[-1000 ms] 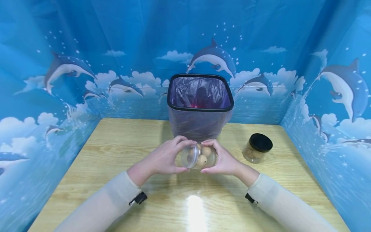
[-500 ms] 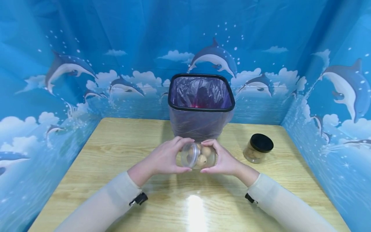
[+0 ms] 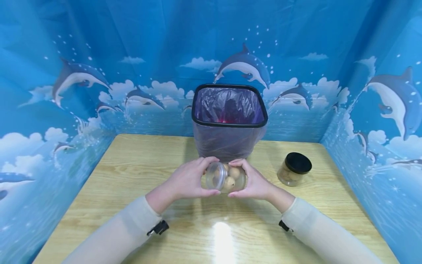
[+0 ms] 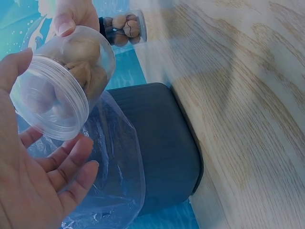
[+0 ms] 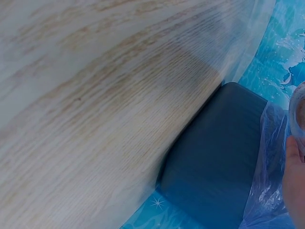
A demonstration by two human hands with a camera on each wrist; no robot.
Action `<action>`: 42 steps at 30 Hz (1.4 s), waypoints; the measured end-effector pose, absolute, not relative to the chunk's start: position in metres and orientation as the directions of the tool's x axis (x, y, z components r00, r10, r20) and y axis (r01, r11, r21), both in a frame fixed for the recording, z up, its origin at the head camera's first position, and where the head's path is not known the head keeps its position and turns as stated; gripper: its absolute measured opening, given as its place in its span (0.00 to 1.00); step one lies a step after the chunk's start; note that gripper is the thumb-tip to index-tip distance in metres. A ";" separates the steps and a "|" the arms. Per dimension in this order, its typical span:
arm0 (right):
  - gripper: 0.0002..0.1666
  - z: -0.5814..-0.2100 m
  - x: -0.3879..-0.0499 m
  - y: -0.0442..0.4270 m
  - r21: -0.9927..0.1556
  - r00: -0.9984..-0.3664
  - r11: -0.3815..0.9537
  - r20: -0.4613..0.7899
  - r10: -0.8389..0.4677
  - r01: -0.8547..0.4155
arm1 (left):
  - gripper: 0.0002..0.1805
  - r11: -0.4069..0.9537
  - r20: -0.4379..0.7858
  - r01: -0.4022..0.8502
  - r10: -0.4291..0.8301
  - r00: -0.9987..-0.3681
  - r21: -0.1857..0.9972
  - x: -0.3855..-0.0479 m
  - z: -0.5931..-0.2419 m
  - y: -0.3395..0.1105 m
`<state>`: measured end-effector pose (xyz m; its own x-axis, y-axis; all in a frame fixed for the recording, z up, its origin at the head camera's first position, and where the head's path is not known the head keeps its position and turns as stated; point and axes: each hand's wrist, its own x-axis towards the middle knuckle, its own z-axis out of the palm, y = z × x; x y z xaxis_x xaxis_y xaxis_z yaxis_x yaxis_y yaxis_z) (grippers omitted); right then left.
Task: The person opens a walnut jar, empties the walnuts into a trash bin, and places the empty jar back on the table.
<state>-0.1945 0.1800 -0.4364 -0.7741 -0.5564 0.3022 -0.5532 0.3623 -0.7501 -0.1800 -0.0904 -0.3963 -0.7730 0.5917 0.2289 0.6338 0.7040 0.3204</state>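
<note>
The right hand [image 5: 294, 185], at 4 o'clock, contacted the clear jar [image 5: 295, 112] at 3 o'clock. The wood-grain table [image 5: 90, 95] occupied 7 to 12 o'clock, adjoining the dark bin [image 5: 212, 152].

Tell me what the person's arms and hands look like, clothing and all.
The left sleeve and right sleeve are long, plain and off-white. A small black clip with a shiny metallic bit sits by the left wrist; a similar black piece shows by the right. The left hand and right hand show no gloves or rings.
</note>
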 end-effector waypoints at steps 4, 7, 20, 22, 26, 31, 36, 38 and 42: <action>0.52 -0.437 -0.194 0.180 -0.747 -0.775 0.367 0.302 -0.555 -0.554 | 0.50 0.718 0.212 0.611 0.575 -0.790 0.333 -0.179 -0.395 -0.089; 0.52 -0.438 -0.195 0.180 -0.748 -0.774 0.365 0.303 -0.556 -0.555 | 0.49 0.726 0.204 0.598 0.564 -0.800 0.338 -0.178 -0.394 -0.089; 0.52 -0.436 -0.195 0.178 -0.733 -0.761 0.361 0.321 -0.563 -0.576 | 0.46 0.766 0.159 0.547 0.526 -0.835 0.337 -0.176 -0.391 -0.087; 0.52 -0.436 -0.195 0.177 -0.730 -0.760 0.363 0.322 -0.564 -0.578 | 0.46 0.771 0.155 0.541 0.522 -0.839 0.336 -0.176 -0.391 -0.086; 0.52 -0.437 -0.195 0.177 -0.735 -0.762 0.362 0.316 -0.566 -0.574 | 0.45 0.781 0.144 0.529 0.512 -0.847 0.333 -0.175 -0.390 -0.086; 0.52 -0.437 -0.194 0.178 -0.742 -0.766 0.364 0.304 -0.567 -0.563 | 0.44 0.790 0.135 0.515 0.500 -0.855 0.333 -0.174 -0.388 -0.086; 0.52 -0.438 -0.194 0.178 -0.741 -0.766 0.369 0.298 -0.569 -0.562 | 0.44 0.794 0.122 0.504 0.494 -0.861 0.339 -0.173 -0.388 -0.086; 0.52 -0.438 -0.194 0.179 -0.735 -0.765 0.372 0.303 -0.569 -0.567 | 0.48 0.795 0.113 0.501 0.494 -0.862 0.343 -0.173 -0.388 -0.087; 0.53 -0.438 -0.195 0.180 -0.717 -0.757 0.375 0.322 -0.569 -0.587 | 0.61 0.766 0.120 0.537 0.532 -0.838 0.353 -0.174 -0.390 -0.091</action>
